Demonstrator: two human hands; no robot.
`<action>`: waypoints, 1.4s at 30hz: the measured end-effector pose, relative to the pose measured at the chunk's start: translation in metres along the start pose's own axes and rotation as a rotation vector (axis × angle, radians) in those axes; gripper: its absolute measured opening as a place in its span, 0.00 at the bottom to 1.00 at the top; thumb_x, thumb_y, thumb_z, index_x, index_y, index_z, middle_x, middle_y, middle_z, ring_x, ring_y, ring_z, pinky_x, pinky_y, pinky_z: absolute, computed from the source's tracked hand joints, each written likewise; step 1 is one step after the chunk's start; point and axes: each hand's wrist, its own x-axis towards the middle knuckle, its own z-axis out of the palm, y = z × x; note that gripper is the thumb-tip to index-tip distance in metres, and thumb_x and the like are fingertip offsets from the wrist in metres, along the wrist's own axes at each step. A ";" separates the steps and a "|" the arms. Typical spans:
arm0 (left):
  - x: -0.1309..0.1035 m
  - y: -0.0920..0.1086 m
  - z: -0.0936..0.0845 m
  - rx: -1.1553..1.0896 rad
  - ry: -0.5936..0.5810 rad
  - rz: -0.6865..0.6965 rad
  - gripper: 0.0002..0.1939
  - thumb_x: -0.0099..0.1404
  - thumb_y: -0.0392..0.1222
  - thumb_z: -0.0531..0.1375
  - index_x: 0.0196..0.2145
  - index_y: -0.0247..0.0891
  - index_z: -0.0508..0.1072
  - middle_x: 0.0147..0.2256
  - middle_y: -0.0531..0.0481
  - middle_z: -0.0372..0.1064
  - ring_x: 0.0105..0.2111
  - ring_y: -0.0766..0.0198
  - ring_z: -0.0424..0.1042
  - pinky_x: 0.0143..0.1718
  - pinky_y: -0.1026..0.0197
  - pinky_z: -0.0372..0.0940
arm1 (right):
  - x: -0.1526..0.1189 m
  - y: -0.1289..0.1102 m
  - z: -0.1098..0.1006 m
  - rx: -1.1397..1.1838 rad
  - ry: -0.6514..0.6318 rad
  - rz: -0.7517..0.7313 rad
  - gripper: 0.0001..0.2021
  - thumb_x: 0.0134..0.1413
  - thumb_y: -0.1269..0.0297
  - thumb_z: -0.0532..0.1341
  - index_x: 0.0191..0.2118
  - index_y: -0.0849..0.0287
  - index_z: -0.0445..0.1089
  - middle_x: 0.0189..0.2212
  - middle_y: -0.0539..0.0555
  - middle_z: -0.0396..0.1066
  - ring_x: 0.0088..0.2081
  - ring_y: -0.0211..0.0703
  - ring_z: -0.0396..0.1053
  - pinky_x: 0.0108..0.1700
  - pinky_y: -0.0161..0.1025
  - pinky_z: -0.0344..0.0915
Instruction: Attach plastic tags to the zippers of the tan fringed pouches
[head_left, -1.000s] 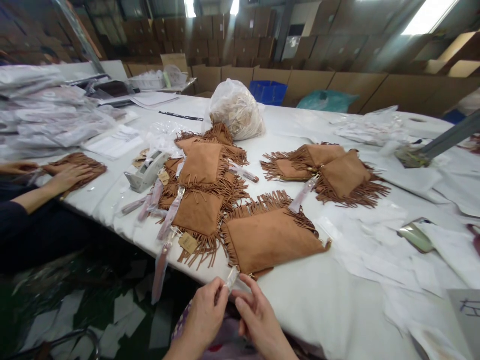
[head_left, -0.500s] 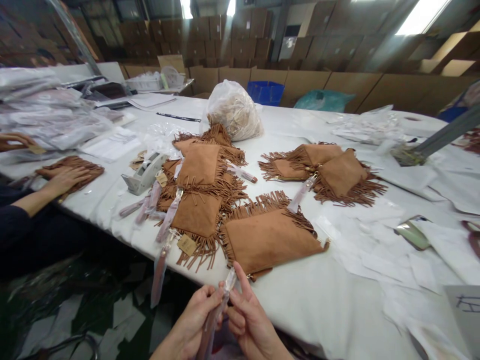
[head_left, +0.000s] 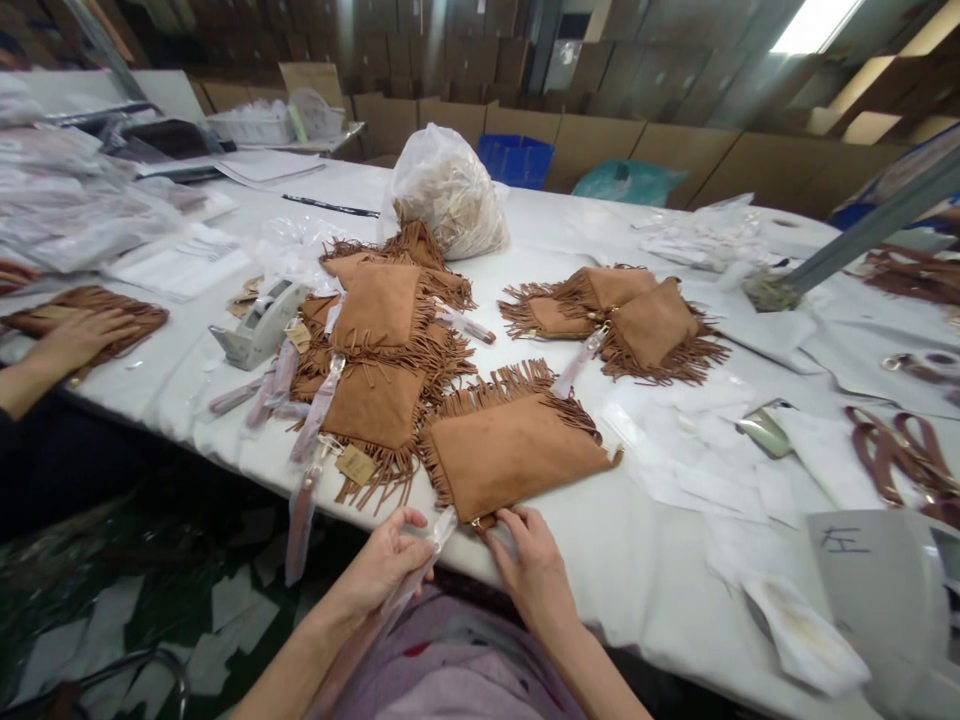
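Observation:
In the head view, my left hand (head_left: 390, 560) is closed around a brown leather strap in a clear plastic sleeve (head_left: 397, 592), its end pointing up at the table edge. My right hand (head_left: 531, 562) pinches a small leather tab (head_left: 486, 524) with a metal ring at the near edge of a brown fringed suede bag (head_left: 517, 450). That bag lies flat, fringe on its far and left sides. Just left of it is a pile of similar fringed bags (head_left: 379, 400), with a cardboard tag (head_left: 355, 464) and several sleeved straps (head_left: 301, 520).
A tape dispenser (head_left: 259, 325) stands left of the pile. Farther back are more fringed bags (head_left: 652, 325) and a stuffed clear plastic sack (head_left: 450, 195). White papers (head_left: 697, 450), a phone (head_left: 766, 428) and leather straps (head_left: 900, 455) lie right. A co-worker's hand (head_left: 82, 342) rests on another bag.
My right hand has left the sleeved strap and moved right to the bag's tab. My left hand keeps the strap. The view has shifted a little right and down.

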 end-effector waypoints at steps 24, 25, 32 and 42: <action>0.022 0.020 0.041 1.115 -0.192 0.797 0.16 0.68 0.34 0.46 0.49 0.40 0.68 0.41 0.44 0.71 0.41 0.59 0.71 0.43 0.60 0.66 | 0.007 -0.046 -0.023 0.909 -0.248 0.488 0.26 0.58 0.45 0.51 0.53 0.60 0.57 0.16 0.43 0.61 0.15 0.33 0.53 0.18 0.31 0.50; 0.026 0.020 0.042 1.083 -0.155 0.778 0.15 0.69 0.35 0.46 0.47 0.40 0.69 0.39 0.45 0.71 0.39 0.59 0.71 0.41 0.60 0.65 | 0.007 -0.042 -0.029 0.891 -0.229 0.477 0.25 0.59 0.45 0.50 0.52 0.61 0.58 0.18 0.45 0.64 0.16 0.33 0.56 0.19 0.31 0.54; 0.034 0.034 0.044 0.833 -0.168 0.660 0.14 0.71 0.41 0.46 0.36 0.39 0.70 0.34 0.50 0.69 0.35 0.63 0.69 0.38 0.65 0.61 | 0.013 -0.015 -0.050 0.447 -0.084 -0.062 0.24 0.58 0.61 0.57 0.60 0.56 0.56 0.40 0.55 0.69 0.36 0.40 0.69 0.38 0.36 0.67; 0.036 0.018 0.041 1.095 -0.009 0.844 0.16 0.70 0.49 0.49 0.44 0.40 0.71 0.37 0.45 0.72 0.38 0.57 0.69 0.41 0.58 0.66 | 0.042 -0.023 -0.032 0.110 -0.097 -0.321 0.10 0.63 0.66 0.49 0.34 0.57 0.66 0.28 0.51 0.68 0.30 0.38 0.67 0.33 0.32 0.62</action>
